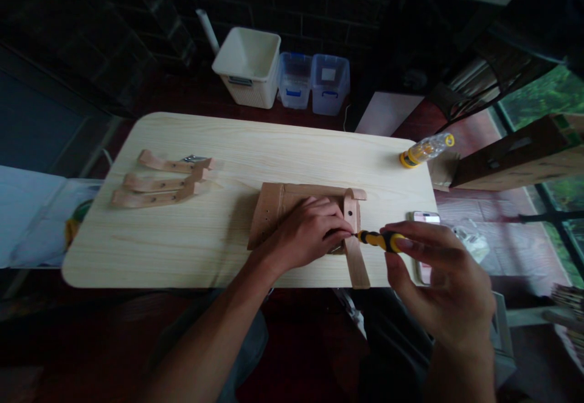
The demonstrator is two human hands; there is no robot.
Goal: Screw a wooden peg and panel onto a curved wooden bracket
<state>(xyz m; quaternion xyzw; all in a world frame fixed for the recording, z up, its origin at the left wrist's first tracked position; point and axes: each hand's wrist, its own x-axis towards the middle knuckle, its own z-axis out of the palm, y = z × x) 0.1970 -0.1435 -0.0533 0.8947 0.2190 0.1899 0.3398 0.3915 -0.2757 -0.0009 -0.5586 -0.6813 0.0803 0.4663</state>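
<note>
A yellow-and-black screwdriver (381,241) is held by its handle between the thumb and fingers of my right hand (444,275). Its tip points left, at the side of a curved wooden leg (356,263) with a dark hole in it. My left hand (310,230) lies over a brown cardboard-like block (269,208), its thumb and forefinger closed at the screwdriver tip, against the leg. Whatever they pinch is too small to make out. The leg lies across the block's right end and its lower part reaches to the table's front edge.
Several similar curved wooden pieces (155,183) lie on the left of the pale table (228,148), beside a small metal item (194,158). A yellow-capped clear bottle (424,151) and a phone (424,257) are on the right. Plastic bins (255,87) stand behind.
</note>
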